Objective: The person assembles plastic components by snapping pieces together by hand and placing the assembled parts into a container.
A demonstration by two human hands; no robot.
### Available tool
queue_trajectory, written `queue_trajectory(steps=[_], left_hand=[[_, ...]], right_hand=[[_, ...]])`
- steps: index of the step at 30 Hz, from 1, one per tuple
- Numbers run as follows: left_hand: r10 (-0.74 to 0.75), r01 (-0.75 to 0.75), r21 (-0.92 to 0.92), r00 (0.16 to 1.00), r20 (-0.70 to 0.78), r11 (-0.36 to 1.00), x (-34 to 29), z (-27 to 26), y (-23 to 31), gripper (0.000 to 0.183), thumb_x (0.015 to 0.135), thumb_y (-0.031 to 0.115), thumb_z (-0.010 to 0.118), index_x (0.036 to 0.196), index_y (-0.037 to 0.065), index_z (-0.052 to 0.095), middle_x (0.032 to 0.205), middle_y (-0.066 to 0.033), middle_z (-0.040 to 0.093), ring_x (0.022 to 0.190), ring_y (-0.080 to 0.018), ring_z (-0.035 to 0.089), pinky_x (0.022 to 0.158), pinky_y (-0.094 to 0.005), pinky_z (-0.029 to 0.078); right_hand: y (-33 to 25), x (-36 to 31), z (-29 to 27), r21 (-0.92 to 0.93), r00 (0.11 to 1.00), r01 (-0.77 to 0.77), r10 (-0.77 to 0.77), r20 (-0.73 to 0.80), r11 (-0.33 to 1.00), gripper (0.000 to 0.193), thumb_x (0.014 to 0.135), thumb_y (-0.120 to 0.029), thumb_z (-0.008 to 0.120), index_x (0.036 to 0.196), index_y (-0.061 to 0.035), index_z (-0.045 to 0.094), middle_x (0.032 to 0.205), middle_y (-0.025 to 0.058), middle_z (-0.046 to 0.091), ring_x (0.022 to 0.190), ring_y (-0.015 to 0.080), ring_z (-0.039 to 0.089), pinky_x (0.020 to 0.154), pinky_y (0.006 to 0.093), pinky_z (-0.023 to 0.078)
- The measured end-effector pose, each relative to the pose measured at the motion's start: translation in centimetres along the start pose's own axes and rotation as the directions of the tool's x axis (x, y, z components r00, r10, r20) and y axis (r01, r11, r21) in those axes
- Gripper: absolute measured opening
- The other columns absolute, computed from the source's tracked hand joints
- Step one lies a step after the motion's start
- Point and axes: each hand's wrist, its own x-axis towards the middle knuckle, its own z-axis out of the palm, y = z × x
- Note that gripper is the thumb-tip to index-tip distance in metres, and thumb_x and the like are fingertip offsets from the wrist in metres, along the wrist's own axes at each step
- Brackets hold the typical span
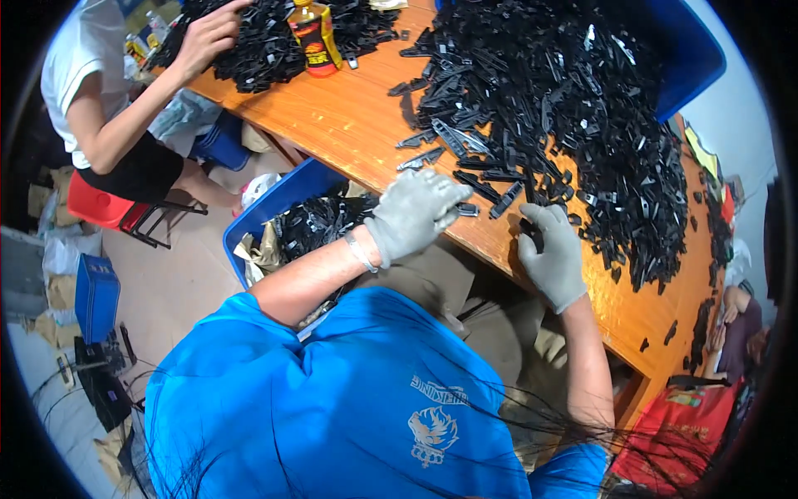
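Observation:
Both my hands wear pale grey gloves and work at the near edge of the wooden table. My left hand (420,209) is closed, knuckles up, with a small black plastic part (468,210) showing at its fingertips. To the right, my right hand (552,256) curls thumb and fingers round another dark plastic part (532,236), mostly covered by the glove. Just beyond the hands spreads a big heap of black plastic parts (532,91). A few long ribbed pieces (450,138) lie loose at its near left side.
A blue bin (697,62) lies tipped behind the heap. Another blue bin (235,237), holding black parts, stands below the table edge at left. On the table (341,125) stands a bottle (315,41) by a second heap. A co-worker (108,125) sits far left; a red bag (677,432) is at lower right.

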Motion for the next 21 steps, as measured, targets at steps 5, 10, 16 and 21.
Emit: queue_trajectory(steps=[5, 10, 16, 21], left_hand=[[0.027, -0.023, -0.070, 0.998, 0.051, 0.997, 0.1, -0.1, 0.2, 0.033, 0.090, 0.021, 0.077, 0.122, 0.013, 0.075, 0.106, -0.0087, 0.075, 0.103, -0.0320, 0.070, 0.091, -0.0459, 0.055], [-0.043, 0.043, -0.009, 0.998, 0.037, 0.999, -0.7, -0.9, -0.3, 0.030, 0.091, 0.025, 0.077, 0.118, 0.013, 0.076, 0.112, -0.0082, 0.073, 0.109, -0.0315, 0.067, 0.092, -0.0451, 0.055], [-0.101, 0.100, 0.012, 0.991, 0.086, 0.995, -1.2, -1.8, -0.4, 0.024, 0.092, 0.029, 0.078, 0.111, 0.015, 0.076, 0.102, -0.0070, 0.068, 0.102, -0.0327, 0.065, 0.089, -0.0458, 0.055], [-0.091, 0.090, 0.016, 0.994, 0.062, 0.996, -1.4, -1.6, -0.3, 0.019, 0.092, 0.028, 0.077, 0.106, 0.015, 0.075, 0.099, -0.0075, 0.066, 0.100, -0.0333, 0.065, 0.087, -0.0456, 0.055]], right_hand=[[-0.8, -1.0, 2.7, 0.285, 0.990, -0.086, 0.114, -0.084, 0.955, 0.025, 0.084, 0.006, 0.074, 0.106, -0.0032, 0.068, 0.098, 0.0125, 0.067, 0.085, 0.0273, 0.068, 0.075, 0.0359, 0.056], [-0.2, -2.4, 3.0, 0.200, 0.986, -0.149, 0.161, -0.042, 0.968, 0.021, 0.083, 0.001, 0.080, 0.100, -0.0041, 0.069, 0.093, 0.0130, 0.068, 0.084, 0.0305, 0.070, 0.075, 0.0393, 0.056], [-0.8, -2.2, 1.7, -0.068, 0.988, -0.135, 0.139, 0.064, 0.989, 0.018, 0.088, -0.012, 0.081, 0.104, -0.0074, 0.074, 0.101, 0.0163, 0.070, 0.092, 0.0355, 0.073, 0.080, 0.0472, 0.059], [-2.2, -1.3, 0.5, -0.369, 0.949, -0.114, 0.211, 0.234, 0.922, 0.015, 0.092, -0.019, 0.080, 0.103, -0.0102, 0.076, 0.106, 0.0150, 0.069, 0.092, 0.0366, 0.075, 0.079, 0.0487, 0.061]])
